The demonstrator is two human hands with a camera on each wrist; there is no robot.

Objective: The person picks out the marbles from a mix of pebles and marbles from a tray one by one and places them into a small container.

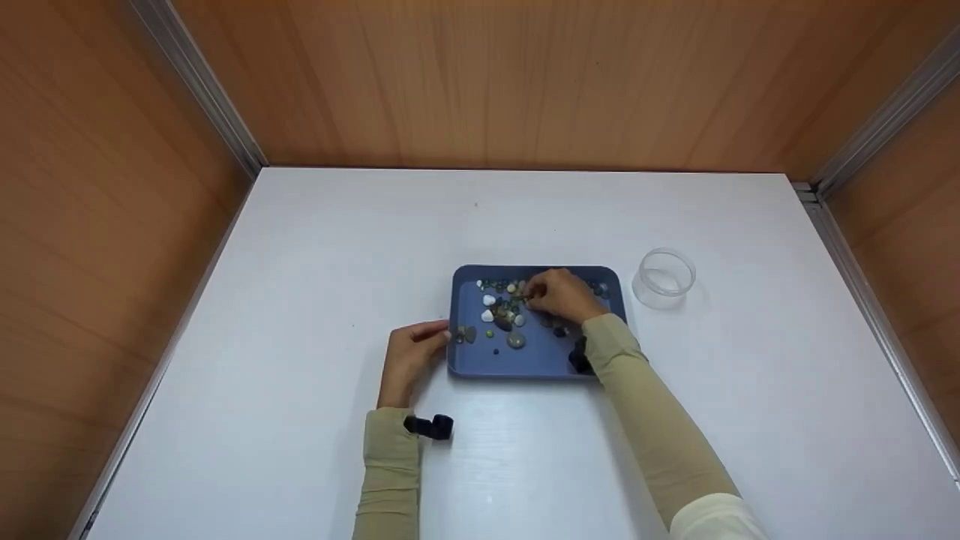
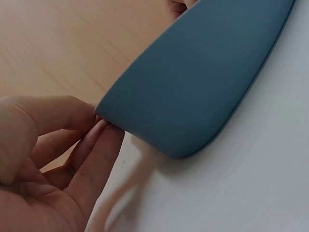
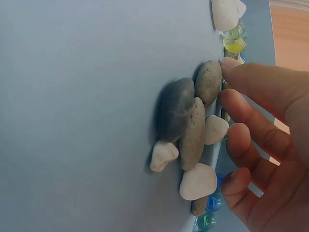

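A blue tray [image 1: 536, 360] sits mid-table, scattered with pebbles and glass beads. My left hand [image 1: 441, 334] pinches the tray's left rim; in the left wrist view, the hand [image 2: 100, 122] has its thumb on top and fingers under the tray [image 2: 203, 72]. My right hand [image 1: 535, 297] reaches into the tray's far half. In the right wrist view, the hand [image 3: 226, 99] has loosely curled fingers and its index tip touches a grey-brown pebble [image 3: 208, 82]. Beside it lie a dark grey pebble [image 3: 173, 108], a tan one [image 3: 193, 137] and white ones [image 3: 198, 182]. The thumb is hidden.
A clear plastic cup [image 1: 664, 279] stands upright just right of the tray. Coloured glass beads [image 3: 233, 42] line the tray's far wall. Wooden walls close in the white table [image 1: 300, 247] on the left, back and right.
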